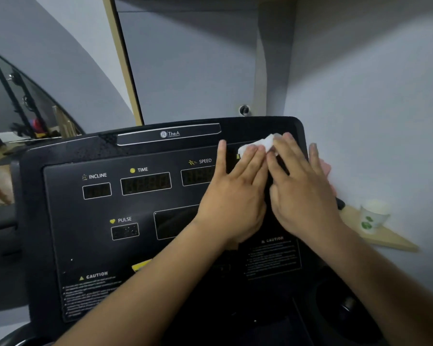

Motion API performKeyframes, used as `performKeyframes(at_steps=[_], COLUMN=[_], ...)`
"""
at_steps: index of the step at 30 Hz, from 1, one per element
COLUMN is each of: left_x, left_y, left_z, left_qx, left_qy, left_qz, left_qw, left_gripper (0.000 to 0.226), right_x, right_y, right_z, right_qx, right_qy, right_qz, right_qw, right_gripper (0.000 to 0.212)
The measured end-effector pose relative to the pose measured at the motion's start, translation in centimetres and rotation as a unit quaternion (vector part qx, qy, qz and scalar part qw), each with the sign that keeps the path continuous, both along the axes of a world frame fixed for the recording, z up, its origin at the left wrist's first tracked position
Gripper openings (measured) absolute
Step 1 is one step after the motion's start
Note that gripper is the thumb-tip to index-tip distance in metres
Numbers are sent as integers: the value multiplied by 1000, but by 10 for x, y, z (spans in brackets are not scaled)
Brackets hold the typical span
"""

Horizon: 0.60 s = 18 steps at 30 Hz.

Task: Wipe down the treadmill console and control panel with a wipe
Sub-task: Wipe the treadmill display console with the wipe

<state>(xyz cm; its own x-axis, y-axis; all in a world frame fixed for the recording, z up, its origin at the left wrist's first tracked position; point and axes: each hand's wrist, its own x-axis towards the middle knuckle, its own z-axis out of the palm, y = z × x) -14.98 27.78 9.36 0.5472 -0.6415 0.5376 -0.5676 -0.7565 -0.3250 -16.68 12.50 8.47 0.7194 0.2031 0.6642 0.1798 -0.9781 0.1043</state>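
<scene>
The black treadmill console (90, 221) fills the lower view, with INCLINE, TIME, SPEED and PULSE displays on its control panel. A white wipe (265, 143) lies on the panel's upper right part. My left hand (235, 193) lies flat on the panel, its straight fingertips pressing on the wipe's left edge. Beside it my right hand (300, 188) also lies flat, fingers straight, touching the wipe's right side near the console's right edge. Most of the wipe is hidden under my fingers.
A grey wall stands right behind and to the right of the console. A white paper cup (373, 216) with green print sits on a wooden ledge (390, 239) at the right. Gym equipment (23, 108) stands at the far left.
</scene>
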Motion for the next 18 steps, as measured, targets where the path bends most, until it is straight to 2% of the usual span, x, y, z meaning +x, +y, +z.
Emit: performKeyframes(at_steps=[2, 7, 11, 15, 18], left_x=[-1, -22, 0, 4, -10], left_y=[-7, -5, -28, -42, -33], left_z=[1, -32, -5, 2, -20], left_qx=[-6, 44, 74, 56, 55], left_qy=[4, 32, -1, -10, -1], left_qz=[-1, -18, 11, 27, 15], left_qw=[1000, 998, 997, 998, 998], left_gripper=[67, 73, 71, 72, 73], right_x=[1, -21, -1, 3, -19], right_y=[-9, -24, -34, -43, -41], right_z=[-2, -40, -16, -6, -30], right_qx=[1, 7, 45, 87, 70], right_qy=[-1, 11, -3, -1, 3], right_qz=[16, 34, 29, 24, 23], right_qw=[1000, 999, 999, 996, 997], right_gripper=[64, 67, 68, 65, 66])
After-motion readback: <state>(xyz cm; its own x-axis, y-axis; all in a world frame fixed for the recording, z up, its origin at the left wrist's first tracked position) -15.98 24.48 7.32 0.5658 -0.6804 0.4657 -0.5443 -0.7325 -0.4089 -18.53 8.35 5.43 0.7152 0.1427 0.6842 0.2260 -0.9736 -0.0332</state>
